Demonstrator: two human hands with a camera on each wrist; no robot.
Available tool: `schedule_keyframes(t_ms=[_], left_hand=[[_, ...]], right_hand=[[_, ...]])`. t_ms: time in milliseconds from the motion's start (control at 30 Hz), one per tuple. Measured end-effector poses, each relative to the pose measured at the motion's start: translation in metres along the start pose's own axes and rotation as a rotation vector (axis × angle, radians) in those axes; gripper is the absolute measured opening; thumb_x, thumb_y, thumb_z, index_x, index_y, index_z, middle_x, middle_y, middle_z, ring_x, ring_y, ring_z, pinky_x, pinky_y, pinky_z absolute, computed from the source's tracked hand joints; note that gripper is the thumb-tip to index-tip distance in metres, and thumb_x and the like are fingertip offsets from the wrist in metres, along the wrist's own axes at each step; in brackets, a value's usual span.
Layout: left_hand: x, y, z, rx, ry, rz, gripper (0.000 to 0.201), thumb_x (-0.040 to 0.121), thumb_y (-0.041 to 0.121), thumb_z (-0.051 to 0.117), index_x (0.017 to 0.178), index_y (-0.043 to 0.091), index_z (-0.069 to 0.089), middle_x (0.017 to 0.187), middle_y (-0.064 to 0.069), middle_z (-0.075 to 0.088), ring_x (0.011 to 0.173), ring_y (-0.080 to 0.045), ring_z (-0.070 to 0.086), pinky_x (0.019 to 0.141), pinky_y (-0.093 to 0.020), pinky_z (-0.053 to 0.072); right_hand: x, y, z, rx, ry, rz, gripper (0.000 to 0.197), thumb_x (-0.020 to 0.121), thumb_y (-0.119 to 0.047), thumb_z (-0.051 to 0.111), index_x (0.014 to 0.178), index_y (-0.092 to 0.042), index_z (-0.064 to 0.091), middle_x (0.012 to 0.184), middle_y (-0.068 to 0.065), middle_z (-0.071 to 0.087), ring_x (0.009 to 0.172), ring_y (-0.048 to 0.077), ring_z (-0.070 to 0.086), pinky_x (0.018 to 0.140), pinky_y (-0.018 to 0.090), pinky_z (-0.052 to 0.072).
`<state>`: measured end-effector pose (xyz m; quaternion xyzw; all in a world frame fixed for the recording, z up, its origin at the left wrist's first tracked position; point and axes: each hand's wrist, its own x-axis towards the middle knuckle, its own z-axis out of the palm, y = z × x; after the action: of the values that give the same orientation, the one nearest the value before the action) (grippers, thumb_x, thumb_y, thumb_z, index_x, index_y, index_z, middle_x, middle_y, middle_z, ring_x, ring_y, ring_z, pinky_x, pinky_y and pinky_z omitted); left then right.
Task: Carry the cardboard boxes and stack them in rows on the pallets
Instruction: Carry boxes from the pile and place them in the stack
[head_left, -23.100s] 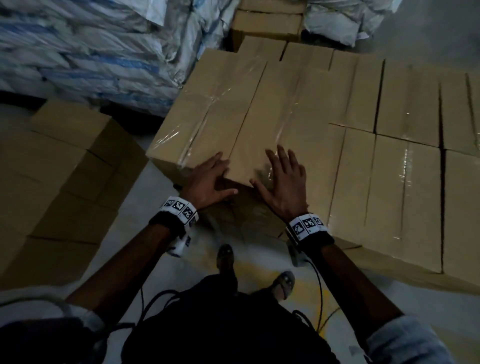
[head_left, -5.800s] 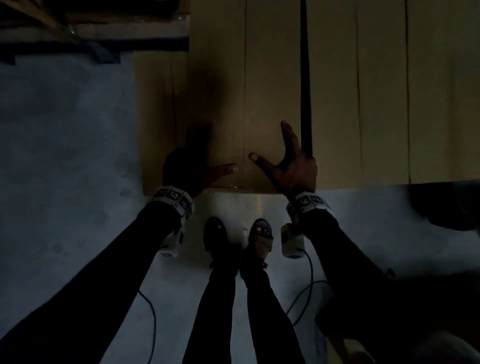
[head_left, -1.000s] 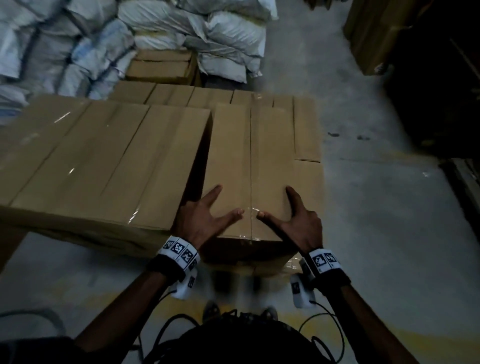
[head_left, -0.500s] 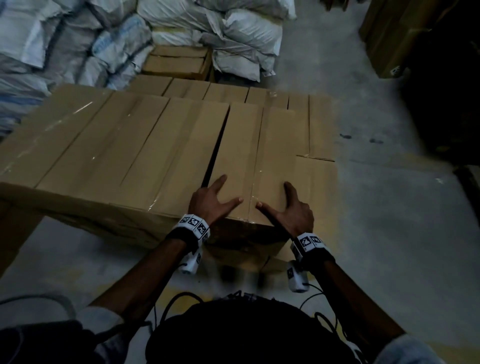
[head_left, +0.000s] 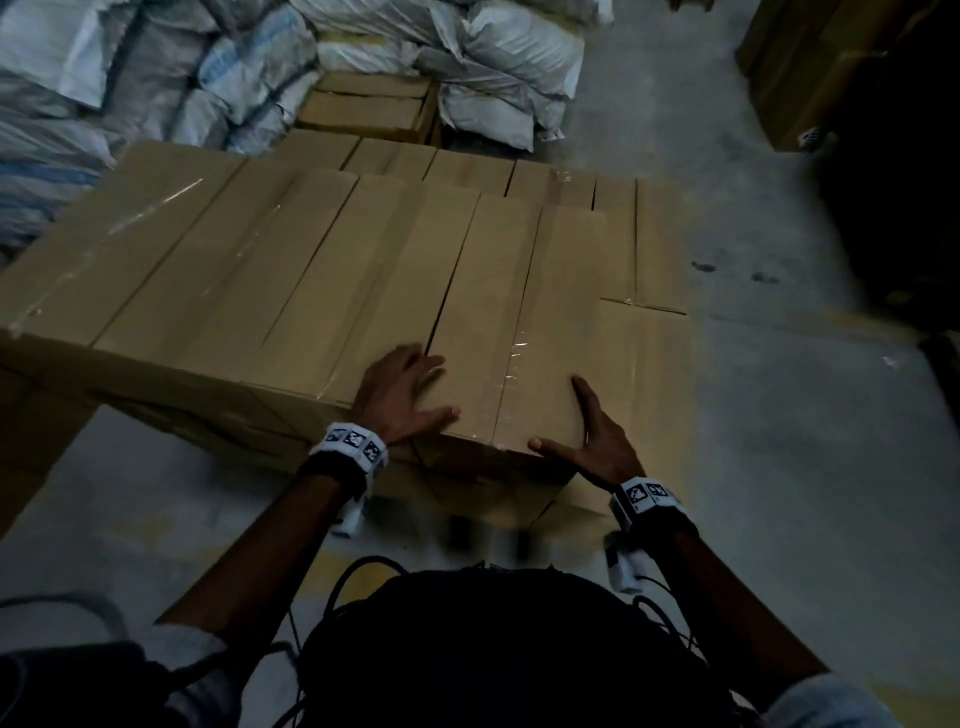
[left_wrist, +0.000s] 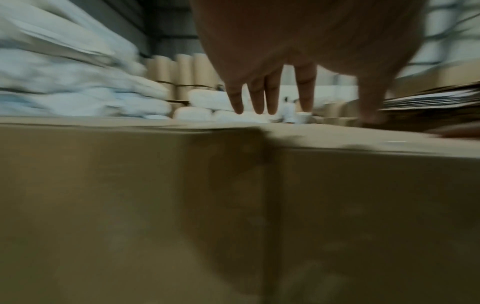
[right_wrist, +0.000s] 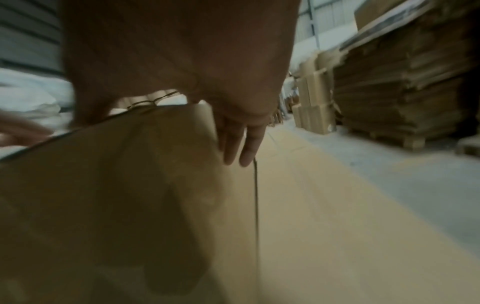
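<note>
A taped cardboard box (head_left: 519, 322) lies at the right end of the upper row of boxes (head_left: 234, 270), its left side against the neighbouring box. My left hand (head_left: 400, 395) lies flat on its near left corner, fingers straight across the seam. My right hand (head_left: 587, 441) is at the near right corner, thumb on top and straight fingers along the box's right side. In the left wrist view the fingers (left_wrist: 259, 98) reach over the box top (left_wrist: 363, 139). The right wrist view shows fingers (right_wrist: 233, 144) flat against the box side (right_wrist: 103, 185).
A lower layer of boxes (head_left: 660, 249) sticks out to the right and behind. White sacks (head_left: 156, 78) are piled at the back left, with more boxes (head_left: 363, 109) among them. Bare concrete floor (head_left: 805, 467) lies to the right, with stacked flat cardboard (right_wrist: 402, 92) beyond.
The box has slid left: the dark gap between it and the neighbouring box has closed to a thin seam. My right hand has shifted to the box's right corner.
</note>
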<state>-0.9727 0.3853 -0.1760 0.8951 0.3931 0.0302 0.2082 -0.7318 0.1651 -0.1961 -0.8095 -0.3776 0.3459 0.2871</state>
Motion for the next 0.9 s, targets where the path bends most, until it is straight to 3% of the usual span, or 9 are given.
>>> schedule_keyframes(t_ms=[100,200,300,367,433,567,800,900], left_hand=[[-0.001,-0.035,-0.014,0.217,-0.214,-0.008,0.135,0.047,0.106,0.047,0.161,0.042,0.013,0.172,0.005,0.002,0.158,-0.025,0.005,0.124,-0.057,0.014],[0.000,-0.052,-0.014,0.385,-0.300,0.060,0.138,0.060,0.094,0.061,0.163,0.033,-0.008,0.170,0.008,-0.016,0.158,-0.022,-0.005,0.126,-0.053,0.010],[0.002,-0.056,-0.007,0.395,-0.243,0.068,0.133,0.071,0.076,0.073,0.163,0.024,-0.008,0.171,0.007,-0.013,0.158,-0.024,-0.001,0.125,-0.050,0.013],[0.002,-0.056,-0.003,0.375,-0.207,0.073,0.130,0.073,0.072,0.075,0.164,0.024,-0.004,0.171,0.006,-0.010,0.158,-0.026,0.002,0.124,-0.052,0.015],[0.000,-0.058,0.002,0.374,-0.176,0.101,0.126,0.072,0.073,0.074,0.163,0.033,-0.003,0.172,0.006,-0.009,0.158,-0.028,0.004,0.123,-0.055,0.017],[-0.001,-0.060,0.005,0.388,-0.145,0.135,0.120,0.071,0.076,0.072,0.158,0.051,-0.005,0.172,0.004,-0.008,0.157,-0.031,0.006,0.121,-0.060,0.019],[-0.001,-0.063,0.010,0.373,-0.107,0.135,0.115,0.070,0.073,0.076,0.157,0.056,0.002,0.172,0.008,-0.003,0.157,-0.031,0.008,0.121,-0.060,0.019],[-0.001,-0.064,0.011,0.383,-0.093,0.149,0.117,0.069,0.072,0.078,0.157,0.055,0.003,0.172,0.009,-0.002,0.157,-0.032,0.010,0.120,-0.062,0.021]], right_hand=[[0.004,0.006,-0.006,-0.061,-0.078,-0.051,0.136,0.055,-0.080,0.083,0.160,-0.049,0.002,0.168,-0.004,0.023,0.149,0.027,0.035,0.118,0.053,0.037],[0.009,0.009,-0.007,-0.182,-0.148,-0.074,0.142,0.047,-0.086,0.081,0.153,-0.061,-0.010,0.169,0.003,0.020,0.152,0.032,0.028,0.115,0.060,0.037],[0.011,0.012,-0.006,-0.251,-0.178,-0.085,0.132,0.059,-0.073,0.083,0.151,-0.065,-0.012,0.169,0.012,0.021,0.153,0.039,0.024,0.115,0.062,0.036],[0.011,0.013,-0.006,-0.257,-0.178,-0.098,0.128,0.059,-0.075,0.079,0.151,-0.065,-0.009,0.169,0.013,0.021,0.151,0.042,0.027,0.115,0.062,0.037],[0.012,0.014,-0.007,-0.263,-0.172,-0.121,0.127,0.055,-0.078,0.075,0.151,-0.066,-0.007,0.168,0.012,0.025,0.148,0.041,0.034,0.113,0.062,0.040],[0.015,0.018,-0.008,-0.272,-0.179,-0.171,0.122,0.063,-0.069,0.081,0.153,-0.064,0.000,0.168,-0.002,0.027,0.151,0.036,0.029,0.116,0.060,0.037],[0.015,0.019,-0.009,-0.295,-0.169,-0.224,0.114,0.064,-0.067,0.079,0.155,-0.059,0.010,0.163,-0.012,0.033,0.150,0.036,0.032,0.114,0.057,0.039],[0.015,0.019,-0.009,-0.313,-0.169,-0.223,0.111,0.071,-0.051,0.087,0.156,-0.056,0.016,0.161,-0.008,0.037,0.149,0.037,0.032,0.116,0.055,0.038]])
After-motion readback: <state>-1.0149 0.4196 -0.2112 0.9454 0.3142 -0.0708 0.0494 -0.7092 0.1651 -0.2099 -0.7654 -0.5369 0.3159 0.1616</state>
